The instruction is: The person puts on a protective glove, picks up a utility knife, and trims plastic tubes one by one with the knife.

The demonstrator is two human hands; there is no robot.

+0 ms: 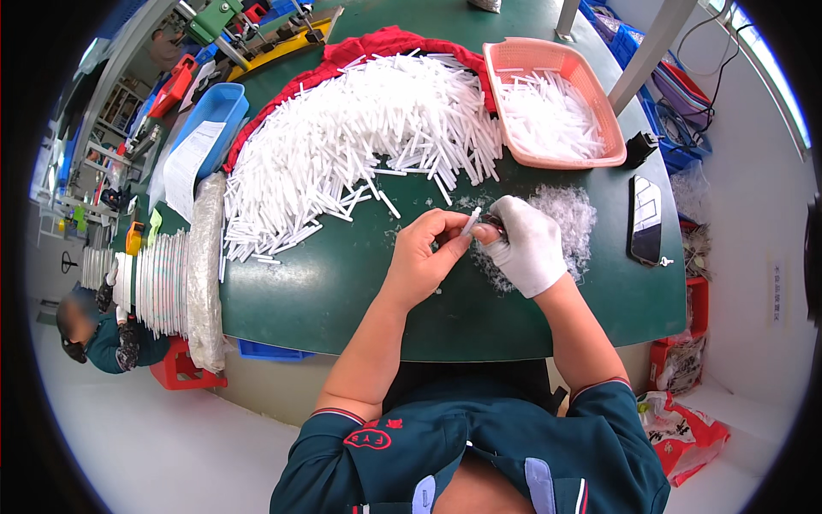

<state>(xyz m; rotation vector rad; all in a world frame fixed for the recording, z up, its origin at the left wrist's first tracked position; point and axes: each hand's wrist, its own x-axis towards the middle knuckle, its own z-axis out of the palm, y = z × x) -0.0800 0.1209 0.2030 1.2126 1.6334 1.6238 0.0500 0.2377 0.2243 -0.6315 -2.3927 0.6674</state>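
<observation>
Between the thumb and fingers of my bare left hand (425,254), a short white plastic tube (471,222) points up and to the right. My right hand (529,247), in a white glove with the thumb tip uncovered, is closed close to the tube's upper end. A small dark thing shows at its fingers, too little of it to name. Beneath and beside the right hand lies a heap of fluffy white shavings (575,214). Beyond both hands, a big pile of similar white tubes (360,128) spreads over a red cloth (381,41).
A pink basket (569,161) of white tubes stands far right on the green table (342,300). Near the right edge lie a phone (645,224) and a small black object (640,150). To the left are a blue tray (218,107) and stacked sheets (163,283); another person (111,334) sits beyond.
</observation>
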